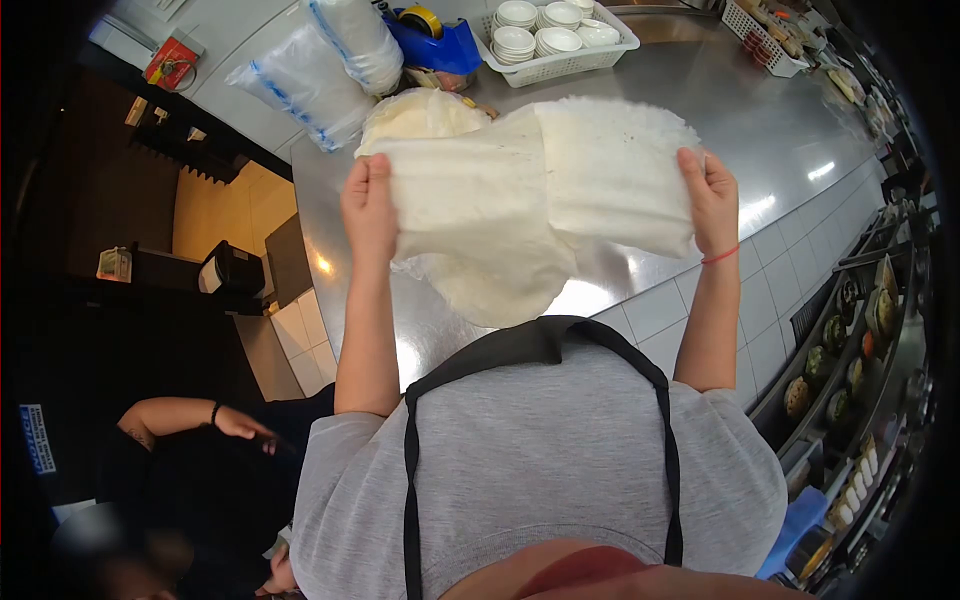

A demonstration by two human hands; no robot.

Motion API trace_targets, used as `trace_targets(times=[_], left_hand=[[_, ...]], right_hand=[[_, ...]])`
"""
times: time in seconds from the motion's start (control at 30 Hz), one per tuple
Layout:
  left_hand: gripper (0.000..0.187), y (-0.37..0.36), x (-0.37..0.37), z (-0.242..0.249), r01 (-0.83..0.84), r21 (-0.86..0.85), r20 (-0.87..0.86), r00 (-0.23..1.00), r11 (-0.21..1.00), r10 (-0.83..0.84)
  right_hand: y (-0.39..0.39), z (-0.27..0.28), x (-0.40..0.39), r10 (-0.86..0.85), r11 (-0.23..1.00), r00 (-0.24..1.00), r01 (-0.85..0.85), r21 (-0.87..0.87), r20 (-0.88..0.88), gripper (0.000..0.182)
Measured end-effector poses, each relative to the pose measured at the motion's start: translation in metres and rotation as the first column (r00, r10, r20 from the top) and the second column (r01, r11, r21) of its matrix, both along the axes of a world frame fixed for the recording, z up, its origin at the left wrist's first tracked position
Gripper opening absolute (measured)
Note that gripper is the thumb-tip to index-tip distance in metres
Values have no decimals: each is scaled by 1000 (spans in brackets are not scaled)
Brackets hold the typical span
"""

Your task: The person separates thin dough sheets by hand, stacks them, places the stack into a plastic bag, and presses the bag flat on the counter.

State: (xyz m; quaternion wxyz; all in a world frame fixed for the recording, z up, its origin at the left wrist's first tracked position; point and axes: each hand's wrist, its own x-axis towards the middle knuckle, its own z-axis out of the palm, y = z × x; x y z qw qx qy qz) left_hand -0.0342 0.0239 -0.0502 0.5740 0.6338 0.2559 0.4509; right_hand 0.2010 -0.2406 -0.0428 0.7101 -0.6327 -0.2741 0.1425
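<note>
Stretched between my two hands is a thin, floppy cream-white sheet [470, 195] that looks like flatbread, with a few small brown specks. It is folded or layered, with a seam near its middle and a rounded flap hanging toward me. My left hand [370, 210] is closed on its left edge, thumb on top. On the opposite edge, my right hand [712, 205], with a red string at the wrist, grips it the same way. Behind the sheet, a similar pale stack [420, 112] rests on the steel counter [335, 225], partly hidden.
Plastic-wrapped packs [305, 85] and a blue tape dispenser [440, 50] stand at the back left. Beside them is a white basket [560, 67] of small bowls. Food containers [835, 360] line the right. Another person's hand [245, 425] shows at lower left.
</note>
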Motion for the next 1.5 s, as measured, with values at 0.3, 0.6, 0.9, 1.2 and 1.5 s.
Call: trace_targets(times=[0.3, 0.6, 0.9, 1.2, 1.5], left_hand=[[27, 35, -35, -14, -47, -68, -108, 993, 997, 39], [26, 82, -68, -14, -99, 20, -231, 968, 995, 101], [29, 109, 3, 31, 190, 186, -588, 808, 964, -46], [28, 156, 61, 26, 15, -196, 301, 952, 980, 46], [24, 203, 15, -168, -302, -151, -285, 925, 941, 251]], right_hand=[[-11, -48, 37, 54, 980, 984, -84, -179, -167, 25], [-29, -130, 82, -141, 931, 954, 36, -363, -266, 27], [-23, -174, 90, -79, 881, 982, -11, -473, -170, 28], [-26, -173, 88, -135, 913, 962, 28, -407, -237, 27], [-22, -161, 83, -138, 902, 958, 16, -432, -253, 27]])
